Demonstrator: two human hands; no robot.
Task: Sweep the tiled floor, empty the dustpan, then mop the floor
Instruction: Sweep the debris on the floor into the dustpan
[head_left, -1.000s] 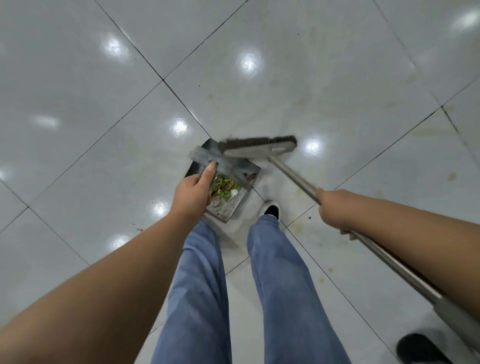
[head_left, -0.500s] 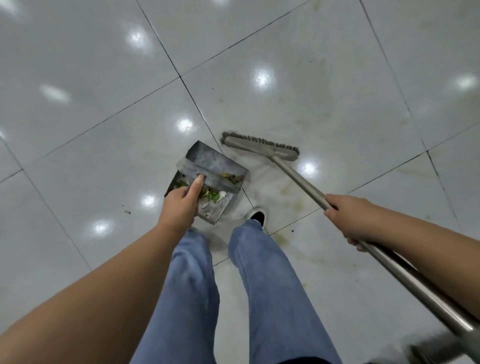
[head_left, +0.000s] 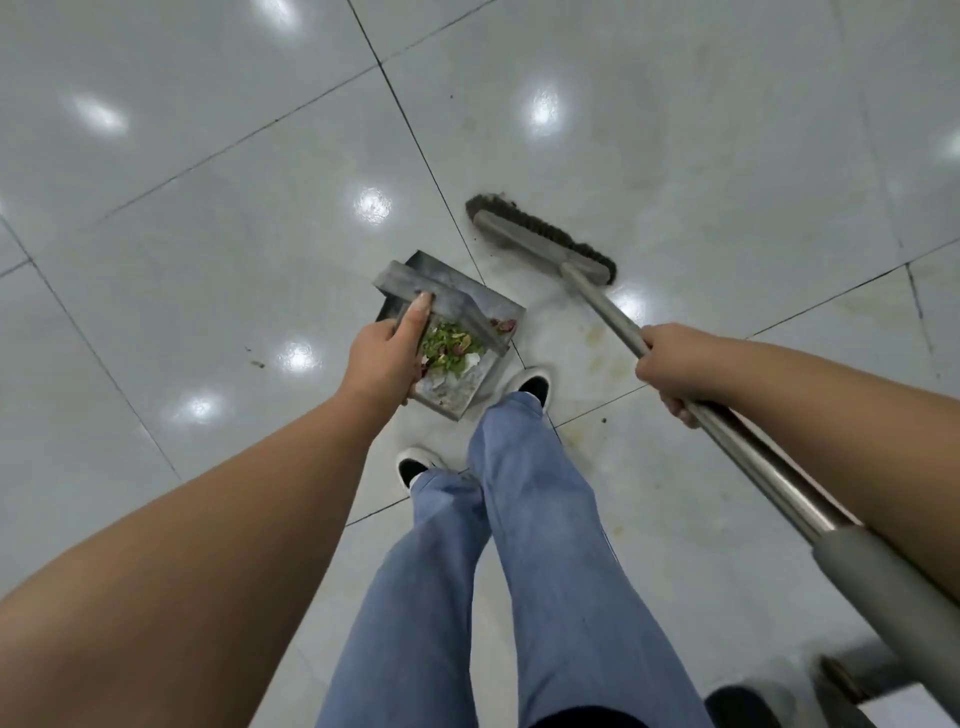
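My left hand (head_left: 387, 356) grips the handle of a grey metal dustpan (head_left: 457, 299), held above the floor in front of my legs. Green and reddish scraps (head_left: 449, 348) lie inside the pan. My right hand (head_left: 670, 366) grips the metal shaft of a broom (head_left: 608, 309). The broom's dark bristled head (head_left: 540, 239) sits just to the right of the dustpan, apart from it, over the glossy white tiled floor (head_left: 234, 234).
My legs in blue jeans (head_left: 524, 545) and white shoes (head_left: 530, 382) stand mid-stride below the dustpan. Yellowish stains (head_left: 597, 338) and small crumbs (head_left: 257, 362) mark the tiles. A dark object (head_left: 841, 675) shows blurred at the bottom right corner.
The view has turned and I have stepped forward. The dustpan and the broom head have drifted apart, the broom now angled off to the right. Both hands keep their holds.
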